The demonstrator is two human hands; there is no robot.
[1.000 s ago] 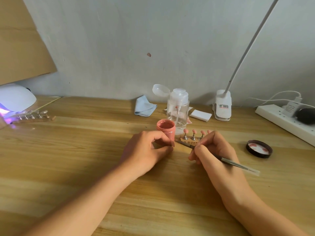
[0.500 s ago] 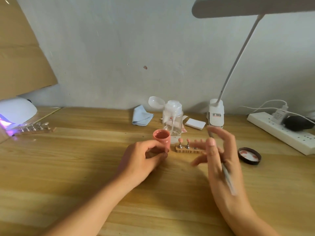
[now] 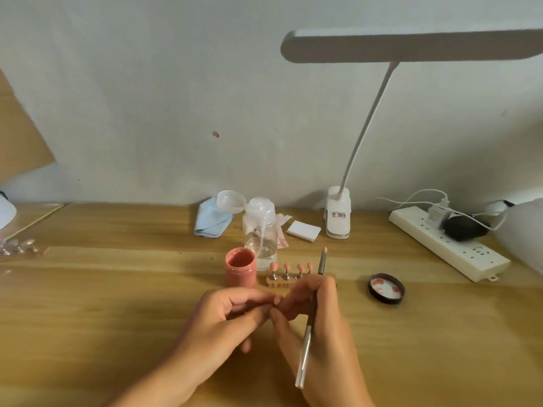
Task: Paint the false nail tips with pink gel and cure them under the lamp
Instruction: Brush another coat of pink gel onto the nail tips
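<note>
You have two hands low in the middle of the counter (image 3: 88, 304), meeting fingertip to fingertip. Your right hand (image 3: 318, 336) grips the one brush (image 3: 305, 348), its fingers curled round the handle and its pink-loaded tip pointing away from you. Your left hand (image 3: 226, 324) has its fingers curled, thumb and forefinger drawn together against your right fingertips; whether they pinch anything cannot be told.

Just beyond your hands stands one open jar of pink gel (image 3: 240, 267). Right beside it is one wooden stand (image 3: 271, 282) carrying four nail tips (image 3: 286, 266) that you can count, each upright on a small metal post. Your right hand covers the stand's right end. The four tips are coated pink, matching the jar.

One black jar lid (image 3: 386, 288) lies inside-up to the right, smeared pink. One clear pump bottle (image 3: 261, 230) with its cap flipped open stands behind the jar. One blue cloth (image 3: 213, 220) and one white pad (image 3: 303, 230) lie by the wall. One clip desk lamp (image 3: 338, 212) arches overhead. One power strip (image 3: 449, 245) holds two plugs.

At the far left edge you can see part of the white curing lamp (image 3: 6, 211). A second stand (image 3: 17, 248) lies before it, its tips too blurred to count.
</note>
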